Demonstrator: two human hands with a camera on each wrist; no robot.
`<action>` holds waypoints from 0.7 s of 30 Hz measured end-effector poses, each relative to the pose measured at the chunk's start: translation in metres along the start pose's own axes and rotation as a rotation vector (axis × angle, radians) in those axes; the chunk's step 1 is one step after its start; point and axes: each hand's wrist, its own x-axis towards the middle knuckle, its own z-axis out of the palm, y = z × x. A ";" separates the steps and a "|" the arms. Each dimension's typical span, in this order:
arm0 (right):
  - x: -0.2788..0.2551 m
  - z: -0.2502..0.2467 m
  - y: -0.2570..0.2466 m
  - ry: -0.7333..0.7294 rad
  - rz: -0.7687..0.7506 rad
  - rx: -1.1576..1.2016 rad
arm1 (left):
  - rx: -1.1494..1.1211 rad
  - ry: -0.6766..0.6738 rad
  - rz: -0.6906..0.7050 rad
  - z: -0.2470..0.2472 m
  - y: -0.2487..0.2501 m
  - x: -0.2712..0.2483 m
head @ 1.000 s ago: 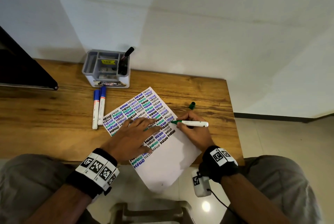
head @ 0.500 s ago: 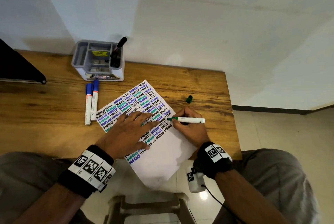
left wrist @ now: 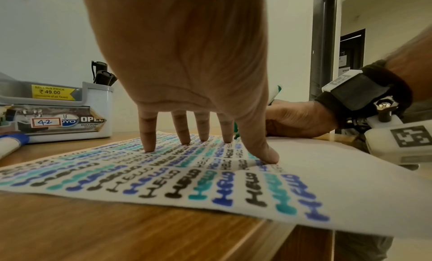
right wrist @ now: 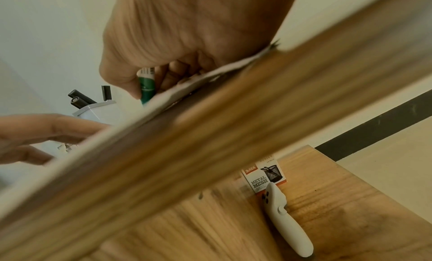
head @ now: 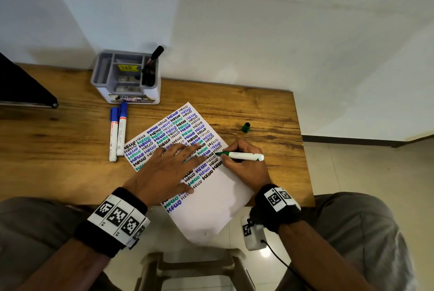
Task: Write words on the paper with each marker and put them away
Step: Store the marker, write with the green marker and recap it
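A white paper (head: 211,206) covered with rows of "HELLO" in black, blue and teal lies angled on the wooden desk (head: 58,150). My left hand (head: 169,168) lies flat on it, fingers (left wrist: 148,135) spread and pressing the sheet (left wrist: 327,181). My right hand (head: 244,161) grips an uncapped green marker (head: 242,155), its tip at the right edge of the written rows; the marker's green barrel (right wrist: 147,87) shows between thumb and fingers. Its green cap (head: 245,127) stands on the desk beyond the hand.
Two capped blue markers (head: 117,133) lie left of the paper. A grey organizer (head: 126,79) at the back holds black markers (head: 151,65). A dark object (head: 21,84) sits at the far left. The desk's right edge (head: 305,161) is close to my right hand.
The view has shifted slightly. The marker tip has stayed on the right-hand rows of writing, and the left hand has stayed flat on the paper.
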 end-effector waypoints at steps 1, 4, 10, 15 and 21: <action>0.000 0.000 0.000 0.001 -0.002 0.000 | 0.006 -0.005 -0.003 0.000 0.000 0.000; 0.000 0.000 0.000 -0.002 -0.009 0.005 | 0.022 -0.005 -0.005 -0.002 0.000 0.000; 0.000 0.000 0.001 0.018 -0.019 -0.016 | 0.008 -0.006 -0.004 -0.003 0.001 0.001; 0.000 0.000 0.002 0.033 -0.019 -0.013 | 0.014 -0.004 -0.005 -0.003 0.001 0.001; 0.000 -0.001 0.002 0.037 -0.035 -0.028 | 0.010 0.006 0.000 -0.004 0.002 0.001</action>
